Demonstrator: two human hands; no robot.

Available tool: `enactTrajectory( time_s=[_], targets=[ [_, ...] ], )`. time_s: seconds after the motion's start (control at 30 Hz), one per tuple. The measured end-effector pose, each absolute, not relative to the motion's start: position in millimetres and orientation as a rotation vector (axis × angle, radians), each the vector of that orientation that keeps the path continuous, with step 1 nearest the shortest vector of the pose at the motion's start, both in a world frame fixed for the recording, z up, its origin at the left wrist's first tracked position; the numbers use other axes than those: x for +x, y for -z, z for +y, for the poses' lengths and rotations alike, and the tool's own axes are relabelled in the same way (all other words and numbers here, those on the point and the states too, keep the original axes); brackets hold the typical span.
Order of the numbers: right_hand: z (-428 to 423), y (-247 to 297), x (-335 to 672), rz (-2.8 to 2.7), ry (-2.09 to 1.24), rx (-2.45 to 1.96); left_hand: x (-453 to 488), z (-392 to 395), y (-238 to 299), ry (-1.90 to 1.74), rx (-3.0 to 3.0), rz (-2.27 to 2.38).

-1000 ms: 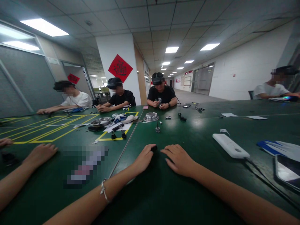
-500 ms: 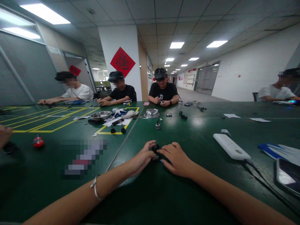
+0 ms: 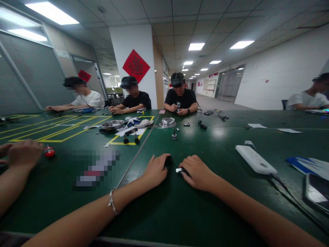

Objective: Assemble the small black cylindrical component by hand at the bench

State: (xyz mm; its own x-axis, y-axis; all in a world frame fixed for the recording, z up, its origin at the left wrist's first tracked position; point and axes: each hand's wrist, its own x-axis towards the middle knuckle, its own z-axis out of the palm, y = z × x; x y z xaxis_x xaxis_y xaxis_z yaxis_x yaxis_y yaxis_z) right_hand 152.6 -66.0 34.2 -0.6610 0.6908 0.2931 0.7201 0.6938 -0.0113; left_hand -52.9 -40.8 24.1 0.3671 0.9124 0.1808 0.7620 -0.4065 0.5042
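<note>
Both my hands rest on the dark green table point(image 3: 180, 206), close together in the middle. My left hand point(image 3: 156, 169) has its fingers curled over a small black part point(image 3: 168, 159) that shows only at the fingertips. My right hand point(image 3: 196, 172) is closed on a small silver metal piece point(image 3: 179, 170) that sticks out to the left of its fingers. A thin bracelet point(image 3: 112, 202) sits on my left wrist.
A white power strip point(image 3: 254, 159) with a cable lies at right, beside a phone point(image 3: 317, 192) and a blue-white glove point(image 3: 305, 164). A neighbour's hands point(image 3: 22, 154) and a red object point(image 3: 48, 151) are at left. Metal bowls point(image 3: 167, 122), tools and several seated people are across the table.
My hands have drawn slightly apart: the black part now lies under my left fingers and the silver piece shows at my right. The neighbour's hands moved back toward the red object.
</note>
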Motion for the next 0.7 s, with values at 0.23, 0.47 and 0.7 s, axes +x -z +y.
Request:
enactTrajectory(
  time_s=[0.23, 0.47, 0.7],
  targets=[
    [-62.0, -29.2, 157.4, -2.687, 0.209, -1.012, -56.9, -40.2, -32.1, -0.614, 2.502, 1.659],
    [-60.0, -30.9, 156.2, -2.569, 0.009, -1.090, -57.7, -34.0, -26.5, -0.703, 2.468, 1.451],
    [-62.0, -20.3, 146.0, -2.104, -0.393, -0.981, -50.1, -38.2, -21.5, -0.676, 2.461, 1.148]
  ],
)
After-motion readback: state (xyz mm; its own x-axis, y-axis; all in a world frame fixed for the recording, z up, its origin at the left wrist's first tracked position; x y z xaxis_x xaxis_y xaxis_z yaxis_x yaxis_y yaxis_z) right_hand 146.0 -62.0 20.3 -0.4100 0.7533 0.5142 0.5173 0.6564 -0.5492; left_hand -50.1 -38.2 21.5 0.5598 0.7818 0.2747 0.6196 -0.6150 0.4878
